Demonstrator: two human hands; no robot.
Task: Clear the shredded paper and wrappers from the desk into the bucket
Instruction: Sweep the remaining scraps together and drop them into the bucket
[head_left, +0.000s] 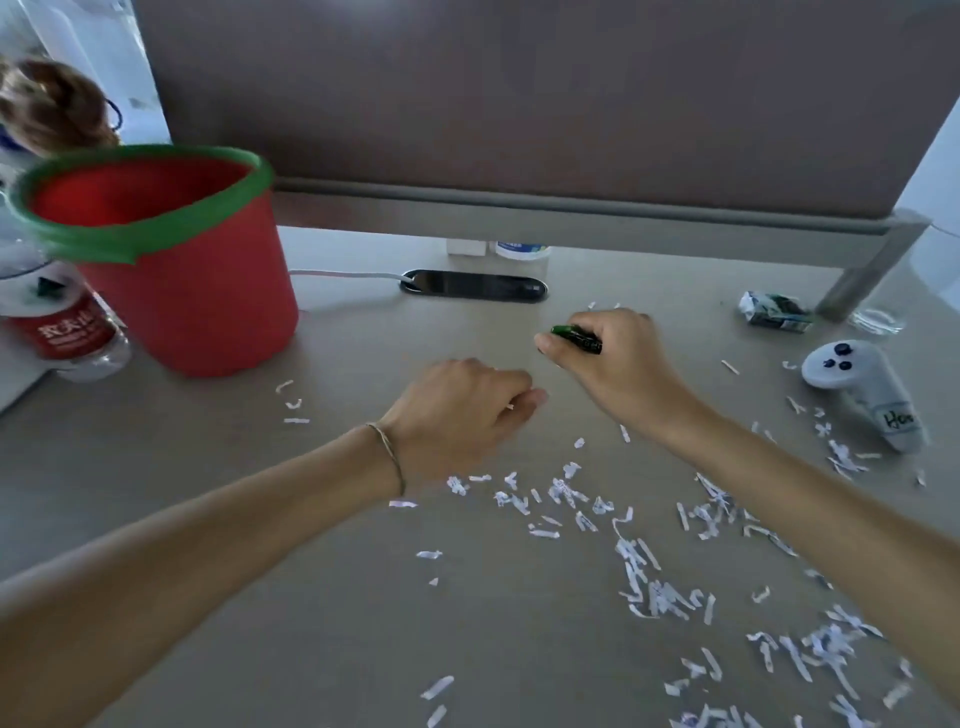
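Paper-strewn desk (363, 597), right hand (613, 358) curled around a green wrapper (576, 338), left hand (462, 410) loosely fisted, contents unclear.

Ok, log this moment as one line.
right hand: grips dark green wrapper | left hand: curled, contents unclear | red bucket with green rim: upright, far left | white paper shreds: strewn on desk
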